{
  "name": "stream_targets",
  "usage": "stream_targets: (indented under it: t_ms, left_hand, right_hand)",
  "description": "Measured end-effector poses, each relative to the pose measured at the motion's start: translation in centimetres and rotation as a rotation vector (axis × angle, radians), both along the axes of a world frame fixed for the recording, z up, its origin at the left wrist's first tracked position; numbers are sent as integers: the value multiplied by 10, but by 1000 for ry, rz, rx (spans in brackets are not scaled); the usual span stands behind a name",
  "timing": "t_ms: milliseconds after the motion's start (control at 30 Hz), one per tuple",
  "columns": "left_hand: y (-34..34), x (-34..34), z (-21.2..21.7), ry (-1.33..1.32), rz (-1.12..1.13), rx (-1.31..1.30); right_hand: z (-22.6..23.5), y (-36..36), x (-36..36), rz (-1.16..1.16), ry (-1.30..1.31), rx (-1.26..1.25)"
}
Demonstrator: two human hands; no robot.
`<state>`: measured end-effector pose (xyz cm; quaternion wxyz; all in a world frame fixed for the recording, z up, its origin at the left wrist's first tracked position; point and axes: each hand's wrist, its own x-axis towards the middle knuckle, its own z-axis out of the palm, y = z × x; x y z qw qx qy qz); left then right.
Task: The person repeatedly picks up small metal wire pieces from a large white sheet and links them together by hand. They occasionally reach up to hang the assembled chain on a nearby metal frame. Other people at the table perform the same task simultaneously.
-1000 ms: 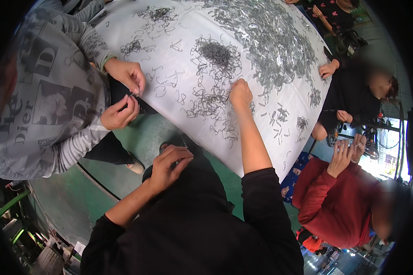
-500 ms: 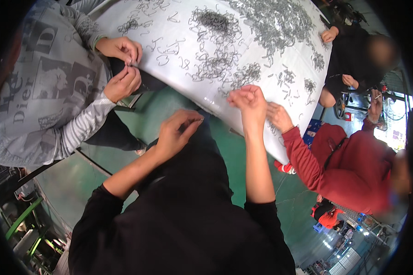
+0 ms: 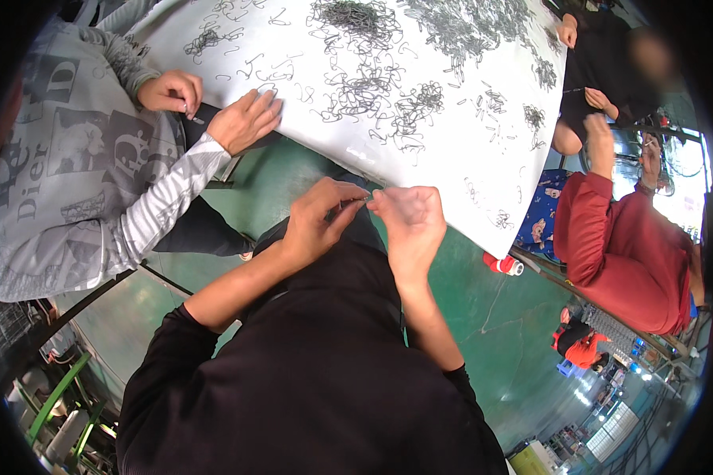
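Green floor spreads under us, and over it, filling the picture from ten to two o'clock, lies the white table, strewn with small grey wire hooks in loose heaps and scattered singles. At nine o'clock sits a person in a grey printed top, both of their hands at the table's near edge; at three o'clock a person in a red top leans in, and at one o'clock a person in black has hands at the table's far side. Our own black sleeves fill the six o'clock part, the forearms rising toward the centre.

Our left hand and our right hand meet just below the table's edge, close together, fingertips pointed at each other. The left fingers are pinched together, and a thin wire piece shows between the two hands at the fingertips; it is too small for us to tell its shape. The right fingers are curled in toward the palm, closed at the tips on the same spot. Neither hand touches the table; both hang just beside its near edge, at the centre of the picture.
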<state>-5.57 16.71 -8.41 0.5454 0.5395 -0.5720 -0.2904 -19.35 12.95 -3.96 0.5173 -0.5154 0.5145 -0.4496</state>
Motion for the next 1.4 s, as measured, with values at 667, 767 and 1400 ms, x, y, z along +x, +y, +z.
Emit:
stream_targets:
  t_ms: [667,767,1400]
  left_hand:
    - [-368,-94,-108,-753,-13,278]
    - [-369,-93,-112,-765,-35,233]
    - [-51,-16,27,516,-203,533]
  right_hand:
    - [-17,-37,-57,234,426,-735]
    - [-21,-34,-58,237,415,-688]
    - [-16,-1,-31,-83,426,-575]
